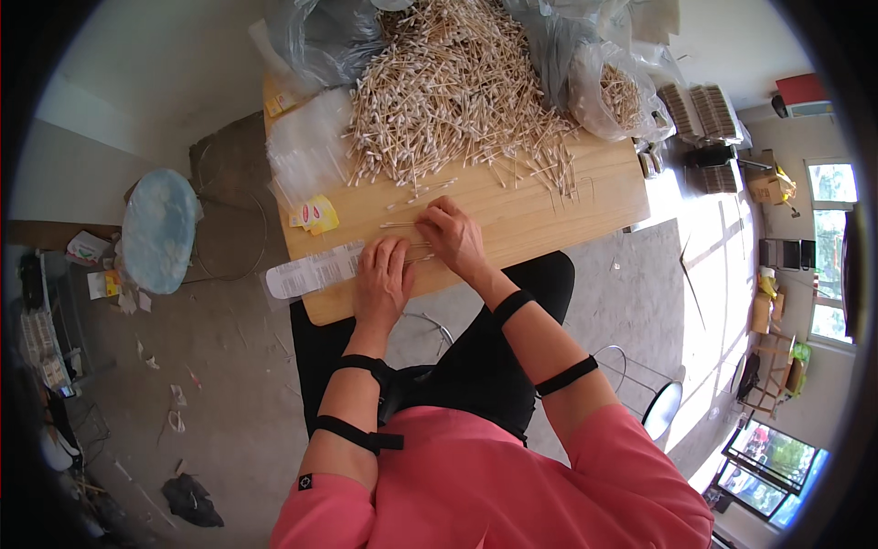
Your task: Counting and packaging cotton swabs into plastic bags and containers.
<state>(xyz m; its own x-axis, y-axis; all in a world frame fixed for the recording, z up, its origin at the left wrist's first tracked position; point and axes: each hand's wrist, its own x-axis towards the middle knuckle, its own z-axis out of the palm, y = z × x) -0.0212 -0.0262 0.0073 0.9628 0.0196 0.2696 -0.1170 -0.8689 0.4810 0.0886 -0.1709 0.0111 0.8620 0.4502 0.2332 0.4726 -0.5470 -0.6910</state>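
Note:
My left hand [383, 280] lies over the right end of a clear plastic bag [315, 271] with a white printed label, its fingers bent and pressed together on it. Wooden sticks of cotton swabs show between the two hands. My right hand [453, 240] is just to the right, fingers curled together around cotton swabs [397, 224], whose tips poke out to the left. How many it holds is hidden. Beyond the hands, a large heap of loose cotton swabs [448, 96] covers the far part of the wooden table [521, 215].
Flat clear bags [309, 146] and yellow cards [316, 215] lie at the table's left. Grey plastic sacks [329, 41] flank the heap, with a clear bag of swabs [622, 91] at right. A blue round stool [159, 231] stands left; another stool [663, 409] stands right.

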